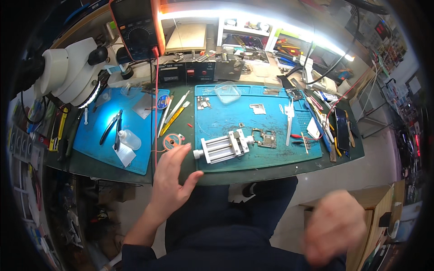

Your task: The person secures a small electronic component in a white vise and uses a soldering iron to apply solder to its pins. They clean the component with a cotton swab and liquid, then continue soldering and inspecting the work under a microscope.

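My left hand (169,187) is raised at the near edge of the bench, fingers stretched and thumb apart, holding nothing. Just beyond its fingertips lies a small wire spool (172,142) with an orange rim. A silver clamping fixture (224,147) with knobs at its ends rests on the blue work mat (217,122), right of that hand. Beside the fixture sits a bare circuit board (267,139), with a small chip-like piece (241,125) behind it. My right hand (335,226) is low at the right, off the bench; motion blur hides its fingers.
A white microscope (68,72) stands at the left over a second blue mat with pliers (111,128) and a clear bottle (129,139). An orange-edged multimeter (137,29) trails a red lead across the bench. A clear plastic box (227,92) and several hand tools lie farther back.
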`<state>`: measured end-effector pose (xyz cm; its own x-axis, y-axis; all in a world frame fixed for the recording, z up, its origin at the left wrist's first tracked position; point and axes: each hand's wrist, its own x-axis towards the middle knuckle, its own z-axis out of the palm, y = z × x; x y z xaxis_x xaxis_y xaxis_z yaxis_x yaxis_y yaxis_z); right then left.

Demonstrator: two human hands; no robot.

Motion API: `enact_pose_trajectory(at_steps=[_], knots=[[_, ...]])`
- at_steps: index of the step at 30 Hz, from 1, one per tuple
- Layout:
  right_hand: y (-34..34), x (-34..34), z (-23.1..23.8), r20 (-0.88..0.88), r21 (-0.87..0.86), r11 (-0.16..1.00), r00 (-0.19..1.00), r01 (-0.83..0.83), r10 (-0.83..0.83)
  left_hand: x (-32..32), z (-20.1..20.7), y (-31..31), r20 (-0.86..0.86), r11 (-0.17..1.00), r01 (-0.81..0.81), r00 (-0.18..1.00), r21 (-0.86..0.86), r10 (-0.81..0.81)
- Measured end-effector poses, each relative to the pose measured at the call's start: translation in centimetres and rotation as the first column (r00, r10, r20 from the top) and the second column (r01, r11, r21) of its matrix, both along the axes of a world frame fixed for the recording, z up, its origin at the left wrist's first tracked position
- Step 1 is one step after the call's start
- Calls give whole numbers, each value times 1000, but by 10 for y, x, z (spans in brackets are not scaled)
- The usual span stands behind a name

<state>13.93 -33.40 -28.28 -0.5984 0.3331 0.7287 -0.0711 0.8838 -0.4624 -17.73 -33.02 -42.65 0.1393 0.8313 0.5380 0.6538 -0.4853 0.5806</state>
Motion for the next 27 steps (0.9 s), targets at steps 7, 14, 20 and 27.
enact_pose_trajectory(at_steps=[7,14,20,27], knots=[[86,-8,-98,458,229,823,689,519,-562,31,0,25,-146,997,39,988,-63,-47],[104,-12,-123,509,210,852,690,479,-514,24,0,27,-140,988,43,988,-148,-64],[105,-13,-120,516,104,858,710,504,-480,24,-3,28,-144,988,33,988,-151,-55],[111,-13,-109,458,51,857,751,512,-476,24,-10,29,-108,990,17,994,-138,-32]])
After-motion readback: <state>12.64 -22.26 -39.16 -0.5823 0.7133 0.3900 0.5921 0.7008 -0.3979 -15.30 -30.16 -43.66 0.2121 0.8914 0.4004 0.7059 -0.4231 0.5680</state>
